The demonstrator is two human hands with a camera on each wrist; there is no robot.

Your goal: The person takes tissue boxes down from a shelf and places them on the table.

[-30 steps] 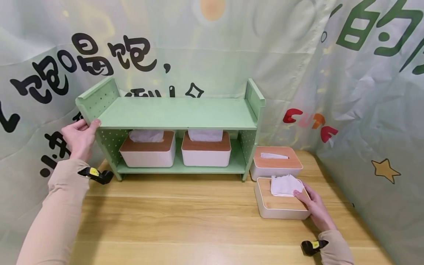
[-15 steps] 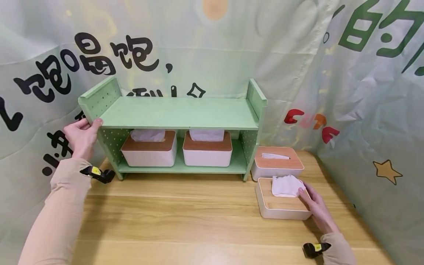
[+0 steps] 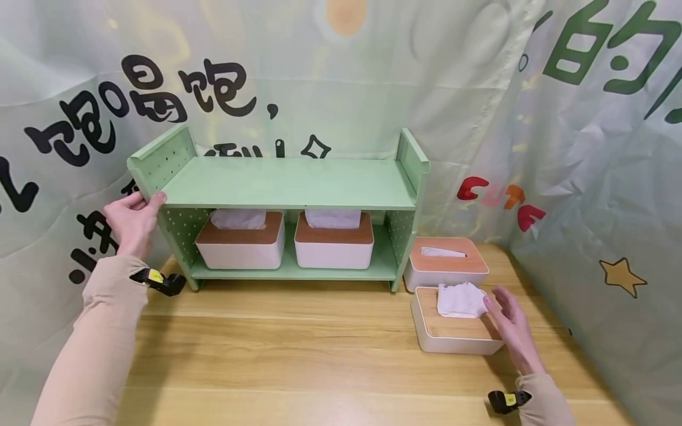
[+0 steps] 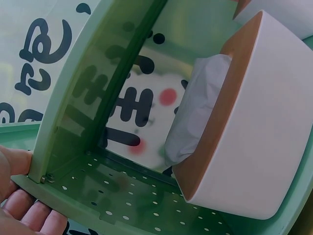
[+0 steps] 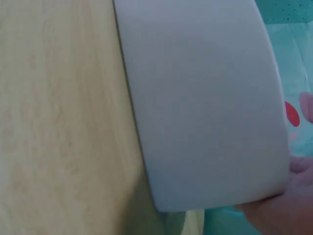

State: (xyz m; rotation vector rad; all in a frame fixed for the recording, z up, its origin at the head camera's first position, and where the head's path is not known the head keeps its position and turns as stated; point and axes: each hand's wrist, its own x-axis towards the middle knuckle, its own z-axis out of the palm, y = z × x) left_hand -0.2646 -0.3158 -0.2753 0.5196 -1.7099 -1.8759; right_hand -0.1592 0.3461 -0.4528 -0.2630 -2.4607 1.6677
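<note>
A green two-tier shelf point(image 3: 290, 183) stands against the back cloth. My left hand point(image 3: 131, 223) grips its left side panel, the thumb on the front edge and the fingers bent round the outer side in the left wrist view. Two white tissue boxes with wooden lids, a left one point(image 3: 240, 254) and a right one point(image 3: 333, 254), sit on the lower tier. On the table, a front tissue box point(image 3: 460, 343) lies right of the shelf. My right hand point(image 3: 512, 328) hovers at its right end with fingers loosely spread, the thumb near the tissue point(image 3: 460, 300).
Behind the front box, another tissue box point(image 3: 447, 275) stands close by the shelf's right leg. Printed cloth walls point(image 3: 597, 195) enclose the wooden table point(image 3: 288, 355) at the back and both sides.
My right hand has loosened from the front tissue box, its fingers lifting and shifting slightly right. The box stays put. My left hand keeps its hold on the shelf.
</note>
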